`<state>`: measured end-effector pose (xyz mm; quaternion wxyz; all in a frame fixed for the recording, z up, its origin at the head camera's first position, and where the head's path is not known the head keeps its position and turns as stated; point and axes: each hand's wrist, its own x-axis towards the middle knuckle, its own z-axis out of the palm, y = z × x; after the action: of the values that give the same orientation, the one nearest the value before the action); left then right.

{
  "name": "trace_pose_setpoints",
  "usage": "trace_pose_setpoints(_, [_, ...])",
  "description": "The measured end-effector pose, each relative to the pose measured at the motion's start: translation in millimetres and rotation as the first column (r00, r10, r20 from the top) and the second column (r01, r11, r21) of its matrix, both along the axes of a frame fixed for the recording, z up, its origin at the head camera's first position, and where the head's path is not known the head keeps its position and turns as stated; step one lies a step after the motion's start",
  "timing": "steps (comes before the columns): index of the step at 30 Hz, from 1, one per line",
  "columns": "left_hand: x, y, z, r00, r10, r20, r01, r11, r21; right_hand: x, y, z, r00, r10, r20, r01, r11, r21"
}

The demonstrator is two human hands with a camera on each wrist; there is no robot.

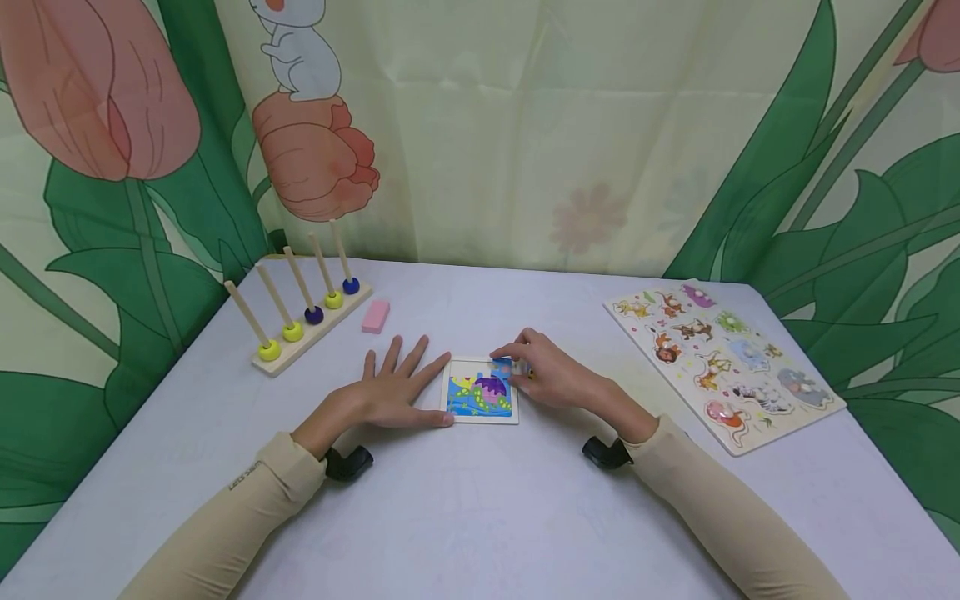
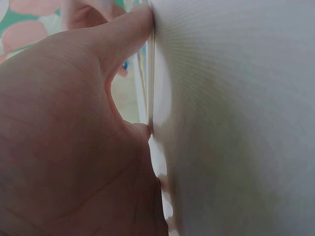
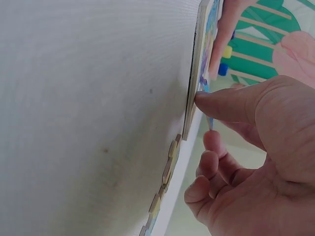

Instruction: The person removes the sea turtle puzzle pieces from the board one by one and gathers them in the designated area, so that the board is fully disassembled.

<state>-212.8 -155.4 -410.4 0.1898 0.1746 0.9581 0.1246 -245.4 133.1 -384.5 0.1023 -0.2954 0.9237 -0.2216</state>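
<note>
A small jigsaw puzzle (image 1: 483, 398) with a purple and yellow picture on blue lies in a pale wooden frame (image 1: 486, 420) at mid-table. My left hand (image 1: 393, 398) spreads its fingers flat beside it, thumb and index fingertip touching the frame's left side. At the upper right corner, my right hand (image 1: 558, 373) pinches a blue puzzle piece (image 3: 211, 122) between thumb and fingers. In the right wrist view the thumb tip overlaps the frame's edge, and the piece stands tilted above the puzzle. The hand covers much of that corner from the head view.
Loose puzzle pieces (image 3: 167, 169) lie beside the frame, under the right hand. A peg stand (image 1: 311, 333) with yellow and dark blue beads stands at the back left, near a pink block (image 1: 376, 317). An animal puzzle board (image 1: 723, 367) lies at the right.
</note>
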Motion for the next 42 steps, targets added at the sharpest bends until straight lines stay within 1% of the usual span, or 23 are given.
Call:
trace_pose_setpoints(10, [1.0,0.1,0.5,1.000,0.001,-0.002,-0.001,1.000,-0.002,1.5,8,-1.4,1.000,-0.002,-0.018,0.002,1.000,-0.015])
trace_pose_setpoints(17, [-0.2,-0.3,-2.4,1.000,0.003,-0.005,-0.003,1.000,-0.006,4.0,20,-1.7,1.000,-0.002,-0.016,0.001,1.000,-0.026])
trace_pose_setpoints(28, [-0.9,0.2,-2.4,1.000,0.003,-0.005,-0.003,1.000,-0.005,5.1,53,-3.5,0.999,-0.032,-0.023,0.032,0.999,-0.035])
trace_pose_setpoints(34, [-3.1,-0.3,-2.9,1.000,0.000,-0.004,0.000,1.000,-0.015,6.0,72,-5.6,0.998,-0.041,-0.047,0.039,0.998,-0.048])
trace_pose_setpoints(38, [-2.5,-0.9,-2.4,1.000,0.001,-0.009,-0.001,1.000,-0.015,8.1,82,-5.6,0.997,-0.049,-0.061,0.045,0.997,-0.057])
trace_pose_setpoints(42, [0.1,-0.9,1.8,1.000,-0.009,-0.007,0.009,1.000,0.012,10.9,91,-4.9,0.996,-0.062,-0.061,0.059,0.997,-0.053])
